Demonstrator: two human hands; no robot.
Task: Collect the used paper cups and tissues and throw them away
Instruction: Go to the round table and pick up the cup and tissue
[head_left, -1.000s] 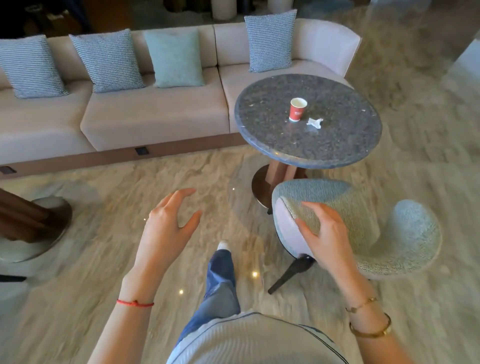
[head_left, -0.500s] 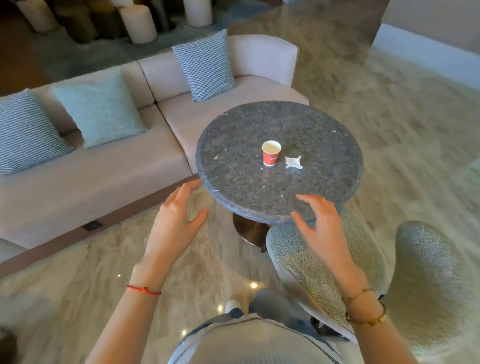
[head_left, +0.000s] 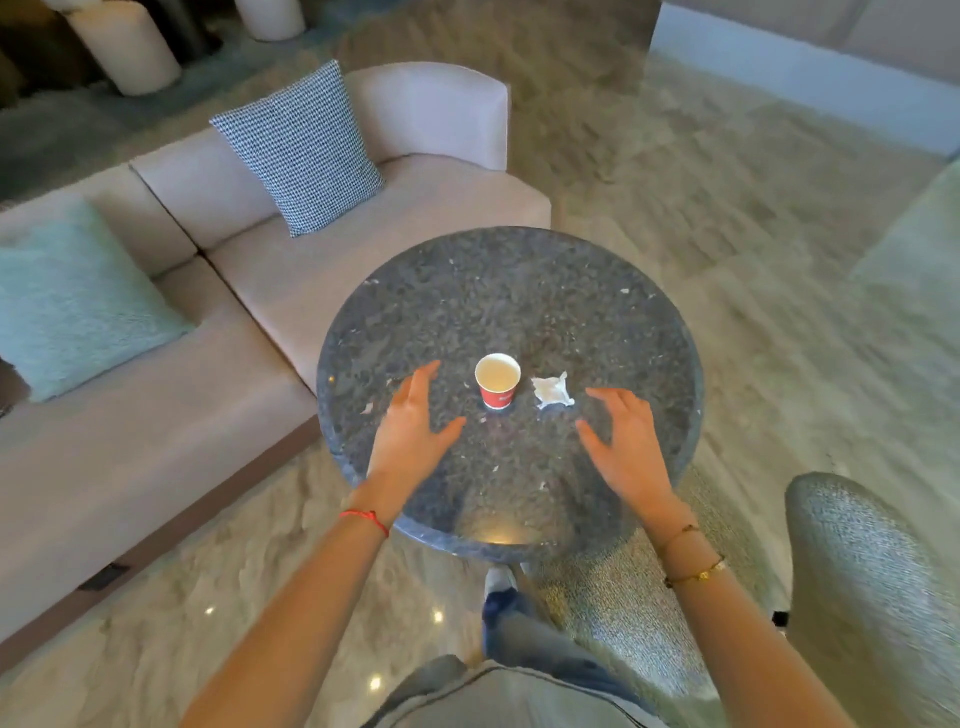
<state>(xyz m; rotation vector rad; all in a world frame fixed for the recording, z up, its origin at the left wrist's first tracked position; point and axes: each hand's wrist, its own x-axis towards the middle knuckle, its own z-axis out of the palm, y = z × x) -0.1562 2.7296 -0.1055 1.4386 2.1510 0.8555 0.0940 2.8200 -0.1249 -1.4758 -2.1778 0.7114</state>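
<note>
A red paper cup (head_left: 497, 382) stands upright near the middle of a round dark stone table (head_left: 509, 291). Just right of it lies a crumpled white tissue (head_left: 552, 391). My left hand (head_left: 413, 431) hovers over the table to the left of the cup, fingers spread and holding nothing. My right hand (head_left: 623, 441) hovers to the right of the tissue, fingers spread too and holding nothing. Neither hand touches the cup or the tissue.
A beige sofa (head_left: 171, 395) with a checked cushion (head_left: 301, 148) and a teal cushion (head_left: 72, 296) runs along the left and behind the table. A grey-green upholstered chair (head_left: 852, 587) stands at the lower right, next to my right arm. Marble floor surrounds the table.
I have stepped up to the table. Both hands moved forward from beside the chair and table edge to above the tabletop, flanking the cup and tissue.
</note>
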